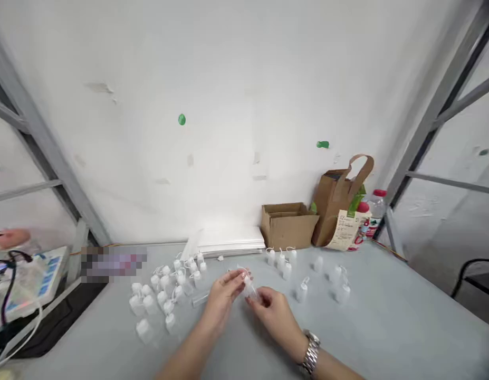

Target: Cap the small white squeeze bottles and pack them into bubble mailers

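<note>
Between my hands, above the middle of the grey table, is a small clear plastic bottle (250,290) with a white cap, tilted. My left hand (224,293) pinches it at the cap end. Closed around its lower end are the fingers of my right hand (274,311); that wrist wears a metal watch (310,351). A clear tube-shaped piece (200,299) lies just left of my left hand, partly hidden by it. More small white-capped bottles (150,304), many with thin loops, stand in a cluster on the left. Several similar ones (302,291) stand apart on the right.
Along the back wall sit a stack of white sheets (230,240), a cardboard box (289,226), a brown paper bag (327,206) and a red-capped bottle (377,208). At the left edge are a printed board (46,277), cables (15,295) and a black mat (62,322).
</note>
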Available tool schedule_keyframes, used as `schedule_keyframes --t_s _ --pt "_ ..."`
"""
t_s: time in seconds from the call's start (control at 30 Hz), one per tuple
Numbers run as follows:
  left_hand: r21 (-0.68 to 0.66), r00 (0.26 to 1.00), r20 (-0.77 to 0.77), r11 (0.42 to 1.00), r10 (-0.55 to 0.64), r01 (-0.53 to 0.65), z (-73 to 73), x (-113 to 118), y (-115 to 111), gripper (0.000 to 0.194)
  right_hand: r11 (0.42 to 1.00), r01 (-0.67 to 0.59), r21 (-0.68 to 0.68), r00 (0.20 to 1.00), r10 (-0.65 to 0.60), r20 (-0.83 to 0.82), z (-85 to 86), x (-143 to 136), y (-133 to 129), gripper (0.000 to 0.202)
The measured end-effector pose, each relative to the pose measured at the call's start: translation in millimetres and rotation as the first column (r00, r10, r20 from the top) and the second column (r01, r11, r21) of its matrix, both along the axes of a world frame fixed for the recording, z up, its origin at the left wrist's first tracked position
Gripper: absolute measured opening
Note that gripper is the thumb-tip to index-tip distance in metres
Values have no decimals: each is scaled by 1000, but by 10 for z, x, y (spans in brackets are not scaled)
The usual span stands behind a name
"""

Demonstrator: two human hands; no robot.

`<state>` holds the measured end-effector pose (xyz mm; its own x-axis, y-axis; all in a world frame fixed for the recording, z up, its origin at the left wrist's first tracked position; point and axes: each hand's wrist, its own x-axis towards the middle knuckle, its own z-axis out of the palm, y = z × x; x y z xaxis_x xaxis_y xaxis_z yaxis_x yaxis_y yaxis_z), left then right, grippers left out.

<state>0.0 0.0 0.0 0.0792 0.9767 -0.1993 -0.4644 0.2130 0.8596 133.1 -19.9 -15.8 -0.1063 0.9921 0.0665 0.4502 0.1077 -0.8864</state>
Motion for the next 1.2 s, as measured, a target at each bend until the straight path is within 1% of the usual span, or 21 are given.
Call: schedule_keyframes --t_s 0.13,0.23,0.33,0.43,0.5,0.57,0.63,0.7,0.77,0.83,0.93,1.1,1.2 --pt "-14 999 -52 1000 -16 16 -14 15 -7 31 999 -9 46 999 7 48 -3 7 -29 23" --pt "10 995 -96 1000 -5 6 -9 2 1 32 995 -5 99 992 -8 128 -1 11 -49 22" --pt "43 986 -161 997 -49 57 7 -26 13 28 990 -12 143 981 -15 191 3 22 -63 21" --pt "58 970 -224 992 -94 109 28 -57 22 25 985 -28 170 976 -9 217 7 42 -61 21" --pt "73 964 -242 988 -114 135 47 -78 25 25 987 -42 155 983 13 184 12 51 -49 23" --pt "82 961 -241 984 -135 158 71 -96 24 24 994 -65 89 994 57 92 17 52 -31 25" --pt "74 962 -228 983 -147 168 97 -108 19 24 997 -82 7 996 82 -40 19 42 -19 20" --pt "65 967 -214 985 -140 157 117 -110 13 24 997 -69 -31 990 65 -128 14 28 -21 14" --pt "71 973 -199 989 -117 133 127 -102 8 24 999 -32 14 992 34 -122 2 21 -36 14" --pt "72 977 -187 991 -100 115 129 -94 4 27 995 -5 99 999 9 -43 -15 25 -53 12" --pt "63 976 -187 990 -112 125 135 -94 0 29 975 20 222 995 -40 87 -46 48 -64 9" --pt "84 958 -254 984 -133 159 159 -103 -12 27 933 12 360 972 -94 213 -90 75 -57 4" --pt "81 965 -232 986 -126 149 153 -75 -18 30 913 17 408 962 -126 241 -90 71 -53 3"
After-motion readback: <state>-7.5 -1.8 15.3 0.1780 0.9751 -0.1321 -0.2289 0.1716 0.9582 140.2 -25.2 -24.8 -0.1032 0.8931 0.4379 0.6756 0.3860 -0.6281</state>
